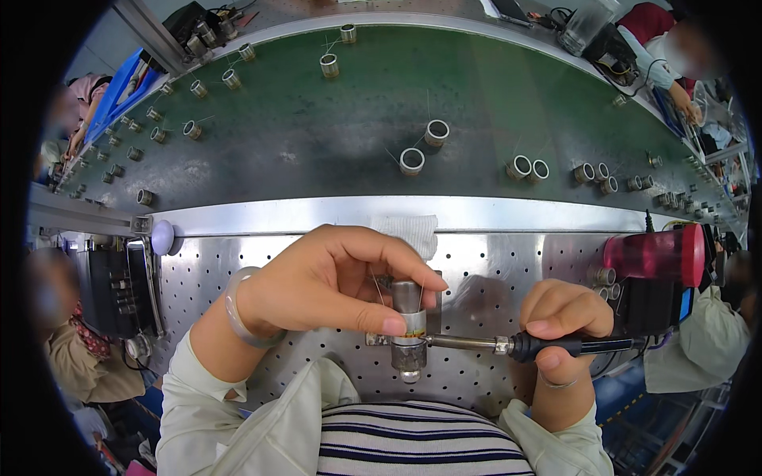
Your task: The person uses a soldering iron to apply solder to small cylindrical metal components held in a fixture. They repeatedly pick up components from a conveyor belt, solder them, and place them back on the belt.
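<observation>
My right hand (567, 321) is wrapped round the black handle of a soldering iron (468, 343). The iron's metal tip points left and meets the side of a small metal cylinder with thin wires (414, 324). My left hand (341, 285) curls over that cylinder from the left, its thumb and fingers closed on it. The cylinder sits on an upright metal post fixture (409, 357) in front of my body. Fine wires rise from the part between my left fingers. Where the tip touches, coloured bits show at the cylinder's lower edge.
Beyond the perforated metal table (492, 246) runs a green conveyor belt (286, 119) carrying many metal rings (412, 161) with wires. A red translucent container (655, 255) stands right, beside a black box (647, 305). A folded white cloth (413, 232) lies behind my left hand. Other people sit around.
</observation>
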A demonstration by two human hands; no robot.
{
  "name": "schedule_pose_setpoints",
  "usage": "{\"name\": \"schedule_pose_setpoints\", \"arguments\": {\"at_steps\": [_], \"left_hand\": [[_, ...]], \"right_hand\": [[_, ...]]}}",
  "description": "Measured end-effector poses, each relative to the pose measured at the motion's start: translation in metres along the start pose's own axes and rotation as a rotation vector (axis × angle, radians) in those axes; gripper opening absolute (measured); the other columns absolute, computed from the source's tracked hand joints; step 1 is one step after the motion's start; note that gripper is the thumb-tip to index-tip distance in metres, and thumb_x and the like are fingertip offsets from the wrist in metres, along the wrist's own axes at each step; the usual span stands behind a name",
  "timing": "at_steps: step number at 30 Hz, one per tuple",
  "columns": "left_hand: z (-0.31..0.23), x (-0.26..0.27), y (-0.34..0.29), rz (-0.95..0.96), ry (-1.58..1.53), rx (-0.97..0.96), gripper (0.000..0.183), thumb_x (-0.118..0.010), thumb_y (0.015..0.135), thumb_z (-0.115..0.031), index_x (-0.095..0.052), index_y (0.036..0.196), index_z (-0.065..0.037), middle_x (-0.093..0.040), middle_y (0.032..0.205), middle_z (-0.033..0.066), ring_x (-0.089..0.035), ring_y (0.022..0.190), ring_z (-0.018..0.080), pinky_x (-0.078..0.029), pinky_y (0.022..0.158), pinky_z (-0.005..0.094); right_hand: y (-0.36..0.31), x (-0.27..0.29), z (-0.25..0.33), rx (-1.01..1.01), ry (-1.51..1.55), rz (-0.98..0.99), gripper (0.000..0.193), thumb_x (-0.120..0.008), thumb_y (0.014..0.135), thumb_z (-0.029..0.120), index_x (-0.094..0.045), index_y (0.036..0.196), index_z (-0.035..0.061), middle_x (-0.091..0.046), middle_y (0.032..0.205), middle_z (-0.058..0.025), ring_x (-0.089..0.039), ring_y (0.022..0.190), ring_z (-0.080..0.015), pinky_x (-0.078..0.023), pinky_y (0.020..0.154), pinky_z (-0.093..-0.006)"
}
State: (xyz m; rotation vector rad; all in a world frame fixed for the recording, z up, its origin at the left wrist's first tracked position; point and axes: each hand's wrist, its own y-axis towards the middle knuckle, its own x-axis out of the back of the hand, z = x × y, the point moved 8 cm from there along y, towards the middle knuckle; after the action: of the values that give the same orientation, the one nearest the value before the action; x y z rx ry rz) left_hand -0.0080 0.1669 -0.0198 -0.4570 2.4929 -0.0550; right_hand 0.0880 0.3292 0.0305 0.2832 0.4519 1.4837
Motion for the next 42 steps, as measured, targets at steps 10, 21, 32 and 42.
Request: {"name": "schedule_pose_setpoints", "arguments": {"at_steps": [10, 21, 32, 42], "left_hand": [[-0.010, 0.000, -0.001, -0.028, 0.080, -0.193, 0.018, -0.077, 0.063, 0.009, -0.070, 0.075, -0.003, -0.060, 0.103, 0.0199, -0.059, 0.097, 0.0262, -0.046, 0.089, 0.0358], [-0.011, -0.001, 0.000, 0.008, 0.123, -0.236, 0.018, -0.079, 0.063, 0.006, -0.072, 0.075, -0.005, -0.060, 0.105, 0.0206, -0.059, 0.099, 0.0269, -0.046, 0.089, 0.0358], [-0.011, -0.001, -0.002, 0.044, 0.122, -0.205, 0.026, -0.076, 0.066, 0.008, -0.071, 0.090, 0.000, -0.060, 0.106, 0.0222, -0.058, 0.101, 0.0262, -0.047, 0.088, 0.0342], [0.000, -0.001, 0.003, 0.002, -0.056, 0.013, 0.058, -0.067, 0.072, 0.011, -0.048, 0.127, 0.010, -0.063, 0.103, 0.0242, -0.062, 0.099, 0.0239, -0.052, 0.075, 0.0241]], "right_hand": [[0.002, -0.003, 0.002, 0.036, -0.056, 0.062, 0.024, -0.077, 0.063, 0.002, -0.063, 0.082, -0.0028, -0.061, 0.065, -0.0113, -0.057, 0.053, -0.0210, -0.043, 0.050, -0.0281], [0.003, -0.002, 0.003, 0.060, -0.058, 0.091, 0.029, -0.081, 0.061, 0.005, -0.065, 0.085, -0.0028, -0.061, 0.067, -0.0109, -0.057, 0.054, -0.0213, -0.043, 0.050, -0.0275], [0.004, -0.004, 0.005, 0.071, -0.121, 0.137, 0.031, -0.082, 0.063, 0.007, -0.064, 0.086, -0.0018, -0.061, 0.066, -0.0096, -0.057, 0.054, -0.0203, -0.043, 0.049, -0.0269], [0.005, -0.005, 0.007, 0.084, -0.149, 0.140, 0.028, -0.082, 0.065, 0.010, -0.063, 0.083, -0.0005, -0.059, 0.064, -0.0086, -0.055, 0.052, -0.0193, -0.042, 0.047, -0.0265]]}}
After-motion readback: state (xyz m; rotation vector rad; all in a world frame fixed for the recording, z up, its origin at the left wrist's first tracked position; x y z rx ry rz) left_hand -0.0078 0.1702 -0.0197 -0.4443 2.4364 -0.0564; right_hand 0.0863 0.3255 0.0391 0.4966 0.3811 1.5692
